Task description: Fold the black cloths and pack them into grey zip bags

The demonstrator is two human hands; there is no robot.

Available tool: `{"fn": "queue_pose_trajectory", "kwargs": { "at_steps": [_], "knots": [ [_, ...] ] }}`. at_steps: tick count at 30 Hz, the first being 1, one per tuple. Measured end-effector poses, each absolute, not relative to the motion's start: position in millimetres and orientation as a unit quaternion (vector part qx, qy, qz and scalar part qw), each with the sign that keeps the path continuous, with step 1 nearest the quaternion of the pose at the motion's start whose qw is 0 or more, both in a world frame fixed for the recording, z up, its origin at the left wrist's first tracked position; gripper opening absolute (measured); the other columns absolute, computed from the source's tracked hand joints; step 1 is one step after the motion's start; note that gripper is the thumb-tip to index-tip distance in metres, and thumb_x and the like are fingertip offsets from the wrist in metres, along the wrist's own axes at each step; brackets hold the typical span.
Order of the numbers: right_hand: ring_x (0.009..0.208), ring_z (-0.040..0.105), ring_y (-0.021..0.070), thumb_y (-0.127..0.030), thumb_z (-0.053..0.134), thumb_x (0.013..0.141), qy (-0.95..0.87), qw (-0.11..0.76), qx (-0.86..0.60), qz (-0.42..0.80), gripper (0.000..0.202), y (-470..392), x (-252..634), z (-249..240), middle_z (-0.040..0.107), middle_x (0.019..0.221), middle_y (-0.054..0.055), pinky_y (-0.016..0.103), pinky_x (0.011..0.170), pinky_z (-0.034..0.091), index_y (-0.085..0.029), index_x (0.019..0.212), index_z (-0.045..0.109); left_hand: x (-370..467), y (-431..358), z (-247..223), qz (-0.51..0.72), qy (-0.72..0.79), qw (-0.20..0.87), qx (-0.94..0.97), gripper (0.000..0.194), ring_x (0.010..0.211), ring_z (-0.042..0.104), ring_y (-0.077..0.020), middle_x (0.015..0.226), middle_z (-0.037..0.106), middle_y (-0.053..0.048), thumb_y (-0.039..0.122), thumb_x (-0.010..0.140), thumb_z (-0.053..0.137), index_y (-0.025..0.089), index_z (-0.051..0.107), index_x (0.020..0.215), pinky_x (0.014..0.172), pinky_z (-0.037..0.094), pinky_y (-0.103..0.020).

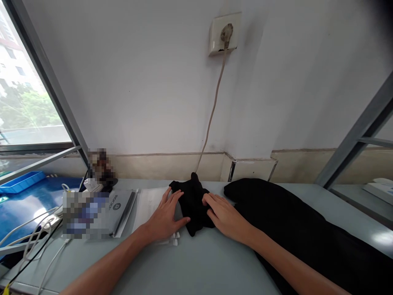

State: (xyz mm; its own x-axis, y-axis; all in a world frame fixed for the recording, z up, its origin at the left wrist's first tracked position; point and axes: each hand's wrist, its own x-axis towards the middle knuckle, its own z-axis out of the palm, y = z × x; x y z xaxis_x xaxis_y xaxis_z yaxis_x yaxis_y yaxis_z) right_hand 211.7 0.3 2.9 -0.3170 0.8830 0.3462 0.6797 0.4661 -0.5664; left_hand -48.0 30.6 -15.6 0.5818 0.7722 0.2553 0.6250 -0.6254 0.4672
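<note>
Your two hands are apart from each other, one on each side of a small bundle of black cloth (195, 211), which lies on the grey table (196, 270) in front of you. Your left hand (165, 217) is spread, the thumb away from the fingers, and the fingertips touch the left edge of the cloth. Your right hand (229, 215) has its fingers bent on the right side of it; whether they pinch the fabric, I cannot tell.

Partly under your left hand lies a flat, pale plastic bag (146, 203); its content is not clear to see. Just beside it, to the left, is a grey printed packet (119, 205), partly blurred, and what it holds is hidden. Farther left, a shallow blue tray (34, 180) sits on a shiny blue surface (66, 183); its inside shows only in part. White cables (33, 245) run near there.

On the right, a larger black cloth (285, 223) spreads under your right forearm. Behind, on the wall, a white socket box (216, 37) holds a plug (227, 32), and its cord (215, 102) goes down behind the bundle.
</note>
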Motion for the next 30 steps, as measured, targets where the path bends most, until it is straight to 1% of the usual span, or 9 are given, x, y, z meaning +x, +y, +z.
{"fn": "queue_pose_trajectory", "kwargs": {
  "at_steps": [4,8,10,12,15,18,22,27,30],
  "knots": [
    [0.077,0.058,0.0213,-0.018,0.058,0.086,-0.749,0.372,-0.514,0.192,0.01,6.7,213.3,3.8,0.062,0.083,-0.002,0.034,0.071,0.045,-0.027,0.086,0.053,-46.1,31.0,-12.2,0.233,0.412,0.149,0.868,0.067,0.155,0.019,-0.0385,0.148,0.055,-0.012,0.058,0.096,0.063,0.023,0.048,0.15,0.12,0.036,-0.057],
    [0.076,0.061,0.0211,-0.038,0.063,0.091,-0.661,0.475,-0.537,0.222,0.015,14.6,218.2,6.1,0.062,0.08,-0.002,0.034,0.072,0.049,-0.027,0.088,0.053,-39.9,24.7,4.0,0.258,0.406,0.118,0.869,0.041,0.13,0.048,-0.0344,0.11,0.069,-0.009,0.056,0.099,0.06,0.022,0.075,0.115,0.112,0.041,-0.052],
    [0.076,0.064,0.0217,-0.047,0.059,0.094,-0.608,0.528,-0.542,0.241,0.02,19.2,223.0,6.4,0.063,0.08,-0.001,0.035,0.071,0.052,-0.027,0.09,0.053,-37.8,19.6,12.8,0.257,0.4,0.101,0.874,0.041,0.113,0.055,-0.03,0.099,0.07,-0.007,0.056,0.101,0.057,0.023,0.08,0.095,0.105,0.042,-0.05],
    [0.081,0.068,0.0227,-0.053,0.056,0.095,-0.557,0.573,-0.54,0.265,0.025,25.2,229.4,5.3,0.068,0.088,0.001,0.036,0.073,0.056,-0.028,0.096,0.053,-36.9,14.3,18.9,0.244,0.381,0.091,0.887,0.046,0.105,0.057,-0.0276,0.099,0.072,-0.007,0.057,0.1,0.058,0.022,0.079,0.077,0.102,0.04,-0.051],
    [0.082,0.073,0.0254,-0.055,0.055,0.091,-0.499,0.608,-0.539,0.301,0.028,35.8,239.0,1.6,0.073,0.095,0.004,0.04,0.073,0.062,-0.029,0.103,0.054,-37.1,8.0,21.5,0.231,0.316,0.106,0.914,0.048,0.122,0.056,-0.0303,0.113,0.075,-0.003,0.054,0.099,0.064,0.021,0.074,0.064,0.112,0.029,-0.054],
    [0.085,0.076,0.0289,-0.054,0.049,0.091,-0.48,0.605,-0.54,0.335,0.029,44.0,244.6,-2.2,0.078,0.094,0.007,0.044,0.076,0.064,-0.03,0.103,0.057,-36.5,4.8,18.9,0.222,0.255,0.151,0.929,0.042,0.128,0.058,-0.0272,0.115,0.077,0.0,0.05,0.099,0.066,0.021,0.073,0.068,0.122,0.02,-0.05],
    [0.102,0.076,0.0292,-0.06,0.03,0.099,-0.506,0.556,-0.563,0.344,0.044,44.0,243.9,-1.8,0.079,0.114,0.013,0.045,0.085,0.063,-0.028,0.111,0.058,-34.2,1.6,16.8,0.208,0.238,0.183,0.931,0.031,0.104,0.07,-0.02,0.11,0.078,-0.002,0.048,0.099,0.067,0.022,0.075,0.083,0.119,0.032,-0.043],
    [0.113,0.068,0.0322,-0.071,0.059,0.087,-0.595,0.411,-0.642,0.256,0.059,30.6,238.4,5.8,0.071,0.122,0.014,0.044,0.093,0.055,-0.024,0.122,0.055,-33.4,-2.1,16.5,0.193,0.258,0.153,0.934,0.031,0.123,0.06,-0.0269,0.135,0.067,-0.008,0.051,0.1,0.063,0.023,0.074,0.107,0.105,0.046,-0.041],
    [0.102,0.067,0.0333,-0.058,0.067,0.087,-0.658,0.298,-0.665,0.189,0.05,19.9,236.6,11.4,0.07,0.109,0.012,0.044,0.087,0.051,-0.022,0.119,0.056,-33.0,-1.3,15.0,0.183,0.264,0.144,0.936,0.03,0.116,0.063,-0.0249,0.127,0.07,-0.006,0.049,0.102,0.06,0.023,0.071,0.112,0.103,0.046,-0.04]
  ]
}}
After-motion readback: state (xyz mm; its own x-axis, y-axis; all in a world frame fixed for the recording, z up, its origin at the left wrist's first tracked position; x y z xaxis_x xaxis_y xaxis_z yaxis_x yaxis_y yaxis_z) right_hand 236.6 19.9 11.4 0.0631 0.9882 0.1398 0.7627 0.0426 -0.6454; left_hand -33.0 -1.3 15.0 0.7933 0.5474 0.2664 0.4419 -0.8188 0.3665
